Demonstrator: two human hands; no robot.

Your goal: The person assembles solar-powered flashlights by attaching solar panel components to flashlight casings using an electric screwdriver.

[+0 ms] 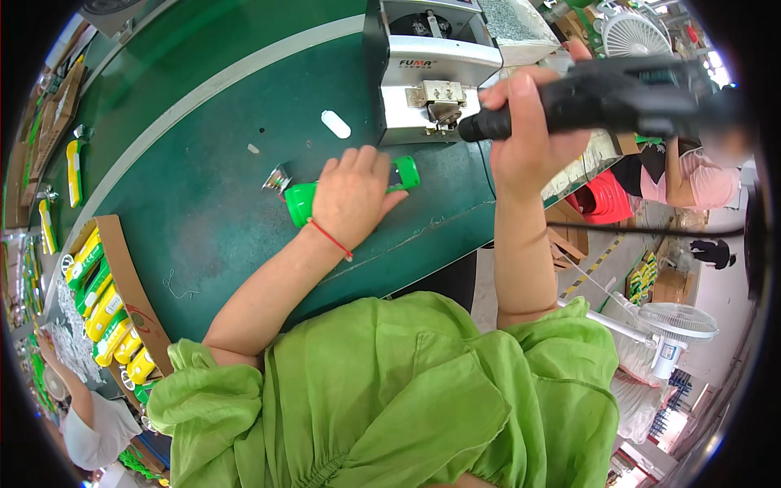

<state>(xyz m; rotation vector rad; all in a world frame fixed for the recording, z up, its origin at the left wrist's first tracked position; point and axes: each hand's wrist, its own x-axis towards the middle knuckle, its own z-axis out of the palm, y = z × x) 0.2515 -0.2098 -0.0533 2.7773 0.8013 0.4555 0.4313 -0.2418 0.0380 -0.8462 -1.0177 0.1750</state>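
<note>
My left hand (351, 193) presses down over a green plastic flashlight body (302, 203) lying on the green tabletop (220, 163), its fingers curled over the middle. A shiny reflector piece (277, 178) sits at the body's left end, by a thin red wire. On the right, my right hand (533, 134) is raised and wrapped around a black electric screwdriver (602, 106). The screwdriver's nose points left, close to the front of a white and black screw feeder (439, 69). Whether its tip touches the feeder I cannot tell.
A small white oval piece (335, 124) lies beyond my left hand. At the left stands a cardboard box (134, 285) with several yellow and green flashlights. A white tray of small parts (514, 28) is behind the feeder. A dark cable (651, 231) crosses at right; co-workers sit both sides.
</note>
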